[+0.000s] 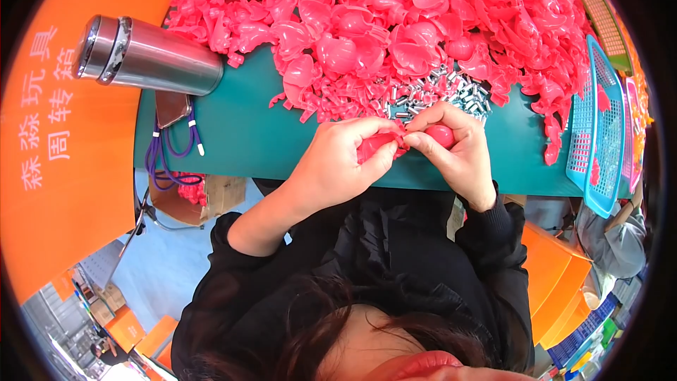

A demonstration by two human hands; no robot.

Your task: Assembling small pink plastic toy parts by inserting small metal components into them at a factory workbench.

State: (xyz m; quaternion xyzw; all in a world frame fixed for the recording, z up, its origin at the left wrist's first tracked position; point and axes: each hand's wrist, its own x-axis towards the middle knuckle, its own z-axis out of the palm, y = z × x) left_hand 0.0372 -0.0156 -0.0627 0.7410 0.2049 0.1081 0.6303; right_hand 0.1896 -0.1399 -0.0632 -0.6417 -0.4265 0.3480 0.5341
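at the centre of the clock face, above the near edge of a green tabletop (243,130): fingertips of both bare hands brought together, 12 o'clock pointing away from the body. in the left hand (343,152), curled closed with thumb and fingers around it, an elongated red part (370,148). in the right hand (465,159), likewise gripping, a rounded red part (443,135), with thumb and forefinger pinched toward the left fingertips. cannot tell, behind the overlapping digits, whether joined as one piece or held as two.

taken together, runs along a long axis from between 8 and 9 o'clock to between 2 and 3 o'clock, close to parallel with the table's near edge. lies in contact with both hands, neither nearer: elongated part on the left, rounded part on the right, pinch at the middle. forearms reaching in from about 8 and 4 o'clock.

just beyond the fingertips, between 12 and 2 o'clock and nearer to the right hand: loose silver tubes (470,95). farther off at 12 o'clock: a broad heap of glossy red parts (345,49).
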